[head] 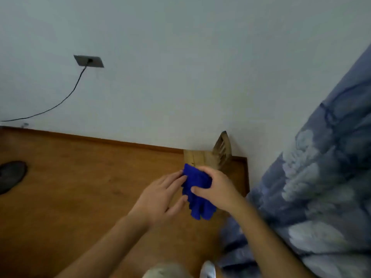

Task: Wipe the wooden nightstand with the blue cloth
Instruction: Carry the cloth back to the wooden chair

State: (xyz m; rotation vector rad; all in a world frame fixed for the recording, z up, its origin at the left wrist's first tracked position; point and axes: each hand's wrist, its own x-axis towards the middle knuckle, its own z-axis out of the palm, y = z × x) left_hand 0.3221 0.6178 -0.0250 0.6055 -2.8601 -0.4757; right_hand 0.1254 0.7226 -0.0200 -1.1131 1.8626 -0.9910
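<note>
Head view, tilted frame. We see first the pale wall (pixel 180 57), which fills the upper half; it carries a grey outlet plate (pixel 89 61) from which a black cable (pixel 66 97) runs down to the left edge. Below it lies the wooden floor (pixel 80 187), bordered by a wooden skirting strip. Along the right edge we note the blue-grey patterned bedding (pixel 321 187). A dark rounded object (pixel 11 175), too blurred for us to identify, lies on the floor at far left.

Against the wall, between floor and bedding, we find a light wooden piece (pixel 198 158) with a slatted part; we cannot tell whether it is the nightstand, since the hands cover most of it.

At centre we locate the blue cloth (pixel 197 194), bunched and held in the air in front of that wooden piece. Its long axis runs from upper left to lower right, and the loose end points down toward the viewer.

Our right hand (pixel 216 187) grasps the cloth from the right: the fingers curl over its upper part and the thumb presses its middle, so the loose end hangs below the grip. Our left hand (pixel 160 197) is spread and unclenched, its fingertips touching the cloth's left edge.
</note>
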